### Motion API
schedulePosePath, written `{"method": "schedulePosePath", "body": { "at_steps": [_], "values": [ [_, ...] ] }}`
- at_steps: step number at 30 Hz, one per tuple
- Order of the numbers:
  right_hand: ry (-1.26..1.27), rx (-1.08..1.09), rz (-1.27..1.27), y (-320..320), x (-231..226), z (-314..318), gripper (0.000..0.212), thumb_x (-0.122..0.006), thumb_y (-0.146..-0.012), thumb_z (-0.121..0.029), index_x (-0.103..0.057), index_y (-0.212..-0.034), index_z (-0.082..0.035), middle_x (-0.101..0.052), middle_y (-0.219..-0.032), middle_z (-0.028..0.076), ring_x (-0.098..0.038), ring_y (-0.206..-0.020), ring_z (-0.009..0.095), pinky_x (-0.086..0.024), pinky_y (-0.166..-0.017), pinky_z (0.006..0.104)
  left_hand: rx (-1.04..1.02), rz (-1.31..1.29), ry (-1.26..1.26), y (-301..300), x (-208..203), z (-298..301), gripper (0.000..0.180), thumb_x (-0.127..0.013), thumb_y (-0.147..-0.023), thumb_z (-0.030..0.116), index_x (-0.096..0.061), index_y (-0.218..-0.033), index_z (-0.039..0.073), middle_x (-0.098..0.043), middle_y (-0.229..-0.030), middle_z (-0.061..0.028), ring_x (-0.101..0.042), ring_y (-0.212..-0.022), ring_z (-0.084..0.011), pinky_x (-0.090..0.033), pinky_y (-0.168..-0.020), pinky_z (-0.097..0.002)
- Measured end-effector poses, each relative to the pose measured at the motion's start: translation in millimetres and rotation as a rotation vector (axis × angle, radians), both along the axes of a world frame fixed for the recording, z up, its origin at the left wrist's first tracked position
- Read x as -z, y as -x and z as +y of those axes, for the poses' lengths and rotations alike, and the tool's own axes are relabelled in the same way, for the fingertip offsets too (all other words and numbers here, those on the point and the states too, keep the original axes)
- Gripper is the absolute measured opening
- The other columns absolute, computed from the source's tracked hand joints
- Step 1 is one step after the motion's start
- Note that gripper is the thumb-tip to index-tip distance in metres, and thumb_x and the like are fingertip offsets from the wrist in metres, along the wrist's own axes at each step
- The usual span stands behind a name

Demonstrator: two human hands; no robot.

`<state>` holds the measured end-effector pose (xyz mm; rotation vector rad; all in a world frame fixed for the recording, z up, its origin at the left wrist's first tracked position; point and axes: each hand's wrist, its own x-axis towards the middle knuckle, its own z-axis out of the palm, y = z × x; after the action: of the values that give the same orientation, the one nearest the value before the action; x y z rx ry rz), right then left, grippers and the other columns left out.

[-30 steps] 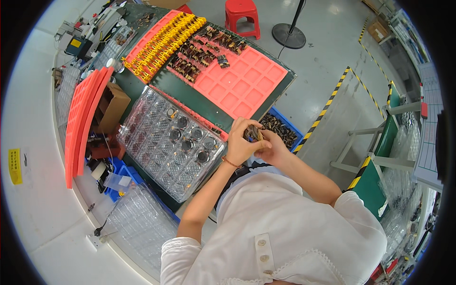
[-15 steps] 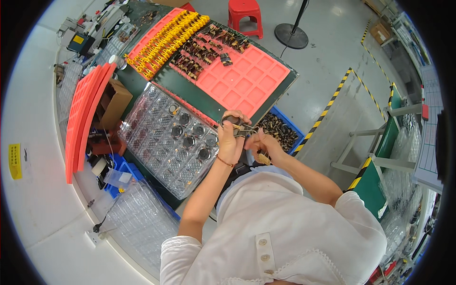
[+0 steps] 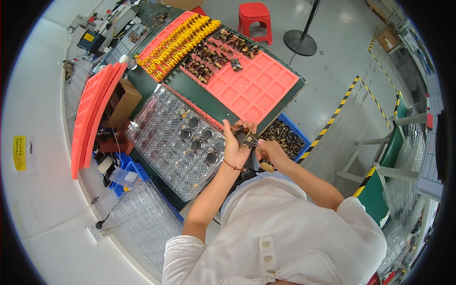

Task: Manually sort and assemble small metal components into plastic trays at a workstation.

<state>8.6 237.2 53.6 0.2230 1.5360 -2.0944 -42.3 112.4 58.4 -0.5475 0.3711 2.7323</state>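
dark green workbench (image 3: 209, 107) fills the middle of the view, running from the cluttered far corner down toward the person. on it, a big salmon-pink compartment tray (image 3: 254, 88) with most pockets bare, and small dark parts (image 3: 209, 59) bunched along its far-left rows. beside that, another pink tray loaded with rows of yellow parts (image 3: 175, 42). nearer the person sits a clear plastic blister tray (image 3: 175, 140), several of its pockets holding round dark pieces. a stack of pink trays (image 3: 92, 114) stands on edge at the left end of the bench, next to a brown cardboard box (image 3: 124, 102). more clear trays (image 3: 137, 221) lie low on the left. a blue bin (image 3: 285, 137) full of small dark-and-gold parts sits just beyond the hands, at the near edge of the bench. a red stool (image 3: 257, 19) stands on the floor farther off.

now the hands: left hand (image 3: 235, 145) is raised, fingers closed round a small dark part (image 3: 244, 137), held over the edge between the clear tray and the blue bin. right hand (image 3: 270, 152) is right up against it, fingertips pinching at the same part, with a small yellowish bit (image 3: 267, 166) showing just under the palm. both hands together, touching at the part.
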Motion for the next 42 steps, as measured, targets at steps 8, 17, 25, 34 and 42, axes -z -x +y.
{"method": "schedulePosePath", "body": {
  "at_steps": [8, 17, 25, 34, 42],
  "values": [
    [-0.086, 0.052, 0.019, -3, -4, -12, 0.050, -0.038, -0.091, -0.036, -0.051, -0.055, -0.003, -0.042, -0.050, -0.002, -0.036, -0.046, 0.007, -0.028, -0.045, 0.0228, 0.091, -0.223, -0.307, 23, 16, -20, 0.046, -0.059, -0.075, 0.051, -0.046, -0.076, 0.007, -0.038, -0.065, -0.0022, -0.035, -0.050, -0.0103, -0.033, -0.047, -0.0229],
    [-1.179, -0.052, 0.288, 1, 51, 59, 0.041, -0.061, -0.074, -0.039, -0.052, -0.070, 0.001, -0.058, -0.059, 0.015, -0.058, -0.057, 0.029, -0.044, -0.052, 0.0379, -0.341, 0.398, 2.281, 110, 36, -178, 0.040, -0.077, -0.061, 0.032, -0.055, -0.078, 0.003, -0.051, -0.077, -0.0074, -0.051, -0.071, -0.0202, -0.043, -0.066, -0.0320],
    [-1.319, -0.379, -0.416, 10, 158, 114, 0.088, -0.061, -0.073, -0.041, -0.013, -0.135, -0.001, -0.013, -0.138, 0.027, -0.034, -0.120, 0.039, -0.033, -0.097, 0.0392, 0.022, 0.325, 2.431, 120, 88, -204, 0.053, -0.073, -0.061, 0.044, -0.052, -0.085, 0.001, -0.049, -0.087, -0.0143, -0.051, -0.081, -0.0321, -0.042, -0.072, -0.0393],
    [-1.214, -0.317, 0.042, 29, 153, 88, 0.047, -0.060, -0.075, -0.026, -0.047, -0.113, 0.000, -0.022, -0.133, 0.028, -0.035, -0.117, 0.040, -0.035, -0.093, 0.0403, -0.164, 0.349, 2.729, 142, 69, -206, 0.052, -0.071, -0.061, 0.047, -0.055, -0.083, 0.002, -0.052, -0.086, -0.0124, -0.049, -0.082, -0.0305, -0.041, -0.072, -0.0391],
    [-1.152, -0.342, 0.057, 46, 136, 63, 0.040, -0.060, -0.075, -0.021, -0.050, -0.107, -0.001, -0.028, -0.131, 0.028, -0.038, -0.115, 0.040, -0.036, -0.092, 0.0393, 0.102, 0.271, 2.659, 164, 63, -221, 0.055, -0.072, -0.057, 0.050, -0.053, -0.080, 0.004, -0.053, -0.084, -0.0110, -0.049, -0.082, -0.0295, -0.041, -0.073, -0.0393]
  ]
}}
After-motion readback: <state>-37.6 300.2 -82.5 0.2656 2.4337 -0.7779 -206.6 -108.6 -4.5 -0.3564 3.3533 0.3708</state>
